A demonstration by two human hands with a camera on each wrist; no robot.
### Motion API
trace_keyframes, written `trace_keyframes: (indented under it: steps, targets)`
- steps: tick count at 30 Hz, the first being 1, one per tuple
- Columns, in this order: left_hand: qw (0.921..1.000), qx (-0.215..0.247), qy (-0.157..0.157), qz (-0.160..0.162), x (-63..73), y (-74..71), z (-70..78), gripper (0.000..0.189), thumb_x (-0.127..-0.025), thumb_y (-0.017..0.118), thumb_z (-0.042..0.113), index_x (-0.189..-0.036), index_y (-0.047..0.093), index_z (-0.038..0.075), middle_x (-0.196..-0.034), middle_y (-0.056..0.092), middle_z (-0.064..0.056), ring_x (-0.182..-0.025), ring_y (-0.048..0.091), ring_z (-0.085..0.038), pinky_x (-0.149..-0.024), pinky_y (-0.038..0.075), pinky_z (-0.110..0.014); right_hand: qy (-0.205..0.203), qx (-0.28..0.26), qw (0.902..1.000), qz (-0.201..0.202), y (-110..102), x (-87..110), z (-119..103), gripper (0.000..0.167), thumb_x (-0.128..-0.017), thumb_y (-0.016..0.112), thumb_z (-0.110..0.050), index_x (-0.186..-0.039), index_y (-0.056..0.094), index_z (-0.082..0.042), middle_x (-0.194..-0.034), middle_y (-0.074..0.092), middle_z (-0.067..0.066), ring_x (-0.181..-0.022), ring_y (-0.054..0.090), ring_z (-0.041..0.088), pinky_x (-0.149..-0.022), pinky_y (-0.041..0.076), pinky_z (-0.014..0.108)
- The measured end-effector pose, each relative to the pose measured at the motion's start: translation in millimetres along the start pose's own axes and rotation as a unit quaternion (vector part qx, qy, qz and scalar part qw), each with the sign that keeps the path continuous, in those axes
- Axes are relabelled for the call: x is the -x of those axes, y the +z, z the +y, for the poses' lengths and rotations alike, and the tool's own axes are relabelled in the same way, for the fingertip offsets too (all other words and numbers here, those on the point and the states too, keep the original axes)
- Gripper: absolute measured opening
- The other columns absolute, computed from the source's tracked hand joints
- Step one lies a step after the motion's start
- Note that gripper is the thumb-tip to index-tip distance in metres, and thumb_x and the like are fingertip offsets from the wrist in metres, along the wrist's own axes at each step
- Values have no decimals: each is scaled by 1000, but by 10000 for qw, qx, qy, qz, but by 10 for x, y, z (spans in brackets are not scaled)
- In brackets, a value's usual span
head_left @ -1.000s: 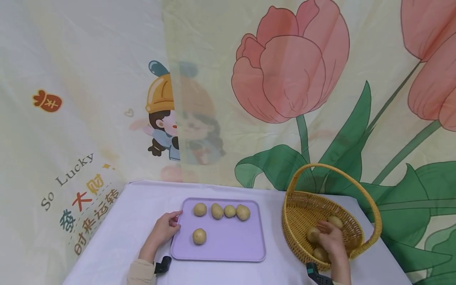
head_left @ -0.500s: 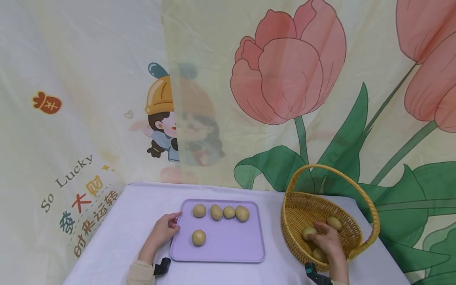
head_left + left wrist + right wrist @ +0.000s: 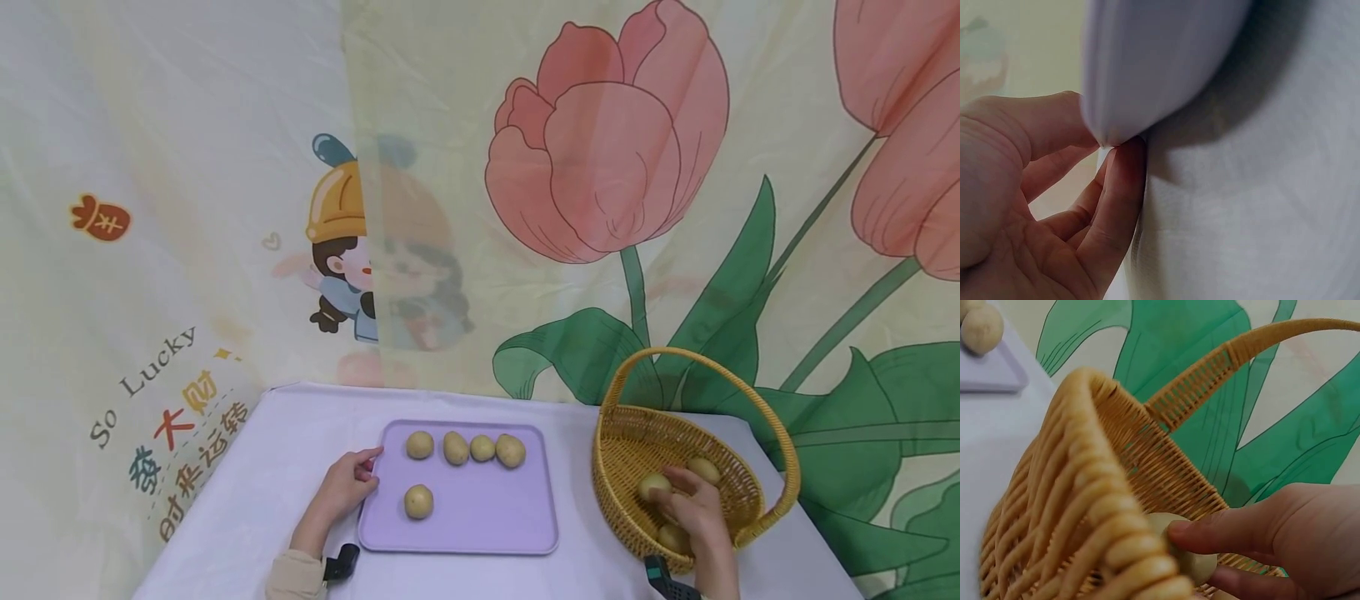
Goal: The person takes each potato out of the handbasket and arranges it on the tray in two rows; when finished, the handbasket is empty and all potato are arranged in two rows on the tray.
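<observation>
In the head view, my right hand (image 3: 697, 505) is inside the wicker basket (image 3: 617, 450) at the right. Its thumb and fingers pinch a potato (image 3: 654, 487), which the right wrist view shows partly hidden behind the basket rim (image 3: 1110, 487). Two other potatoes lie in the basket, one beyond the fingers (image 3: 703, 469) and one nearer the front (image 3: 673, 537). My left hand (image 3: 345, 486) holds the left edge of the purple tray (image 3: 487, 508); the left wrist view has thumb and fingertips meeting at its rim (image 3: 1107, 134).
On the tray, a row of several potatoes (image 3: 482, 448) spans the back, and a single potato (image 3: 418, 502) sits nearer the front left. The basket's tall handle (image 3: 712, 360) arches above it. A patterned cloth (image 3: 600, 167) hangs behind the white-covered table (image 3: 442, 575).
Within the basket, my right hand has shifted slightly, and its fingers have come round the potato. The left hand stays at the tray edge. The head view has tilted a little.
</observation>
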State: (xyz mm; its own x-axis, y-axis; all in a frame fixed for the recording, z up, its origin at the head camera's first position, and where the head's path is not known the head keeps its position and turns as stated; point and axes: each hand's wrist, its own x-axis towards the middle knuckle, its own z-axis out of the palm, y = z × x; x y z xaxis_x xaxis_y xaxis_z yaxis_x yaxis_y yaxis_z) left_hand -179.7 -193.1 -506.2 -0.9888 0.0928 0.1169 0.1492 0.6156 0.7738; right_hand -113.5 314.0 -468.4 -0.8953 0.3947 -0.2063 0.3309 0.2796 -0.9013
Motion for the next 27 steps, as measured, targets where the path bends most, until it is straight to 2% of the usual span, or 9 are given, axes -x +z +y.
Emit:
trace_keyframes:
  steps: [3,6,8,19,27]
  targets:
    - [10000,0,-20,4,10,-7,7,48,-73,70,-8,-121,65,-7,-88,58,-6,-75,57,-17,-68,49,-26,-19,-74,10000,-12,1,32,-37,61,-87,68,0,-140,41,13,-140,39,37,-98,61,20,-69,51,19]
    - [10000,8,-20,-1,15,-11,15,48,-73,70,-8,-121,65,-7,-88,58,-6,-75,58,-17,-68,49,-26,-96,-43,9999,-45,1,59,-71,62,-88,68,-4,-142,40,10,-143,38,34,-117,52,35,-72,49,18]
    - [10000,10,-19,2,14,-10,17,48,-73,70,-8,-121,65,-7,-88,58,-6,-75,58,-17,-68,49,-26,-142,5,9999,-36,2,80,-94,63,-89,68,-7,-143,40,7,-144,38,32,-124,46,40,-73,46,16]
    - [10000,10,-41,4,6,9,3,49,-73,69,-8,-121,65,-7,-88,58,-7,-75,58,-16,-68,49,-26,-226,-264,9991,-236,79,260,-285,62,-92,65,-9,-147,37,2,-152,32,24,-133,40,41,-75,43,12]
    - [10000,3,-31,20,-1,10,-10,49,-73,70,-8,-121,65,-7,-88,58,-7,-75,58,-16,-67,49,-26,-421,-389,9977,-356,232,311,-419,65,-90,71,-15,-146,41,-1,-151,38,19,-131,45,38,-80,44,15]
